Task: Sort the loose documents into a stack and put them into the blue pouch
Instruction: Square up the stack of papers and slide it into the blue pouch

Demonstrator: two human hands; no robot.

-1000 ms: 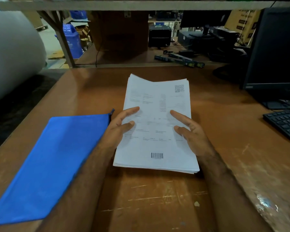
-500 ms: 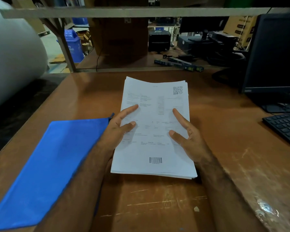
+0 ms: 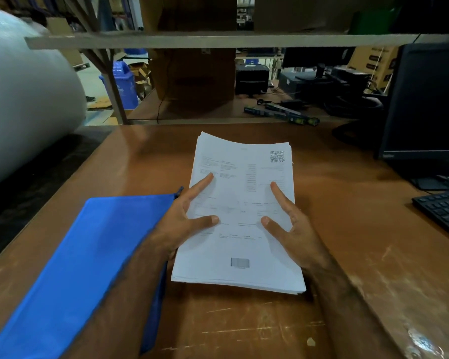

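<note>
Holding: both hands are resting on a stack of white printed paper documents [image 3: 241, 216], which is lying on the worn brown wooden tabletop [image 3: 347, 229] in the middle of the scene.
Left hand [image 3: 184, 221]: it is lying open at the stack's left edge, forefinger and thumb spread across the top sheet; whether the other fingers are curling under the edge I cannot tell.
Right hand [image 3: 293, 229]: it is mirroring the left at the right edge, open, forefinger and thumb splayed on the paper, pressing rather than gripping as far as can be seen.
Stack: the sheets are sitting roughly squared, a square printed code showing at the far right corner and a barcode near the near edge; the near edges are fanning slightly and the far left corner is lifting a little.
Pouch: the flat blue fabric pouch [image 3: 88, 268] is lying to the left of the stack, partly under the left forearm, its far right corner just beside the left hand; it is looking flat and empty, and whether its mouth is open I cannot tell.
Progress: gathering is looking essentially done, since no loose sheet is showing elsewhere.
Remaining: the edges are likely needing a final tidy, then the pouch is needing opening and the stack sliding in.
</note>
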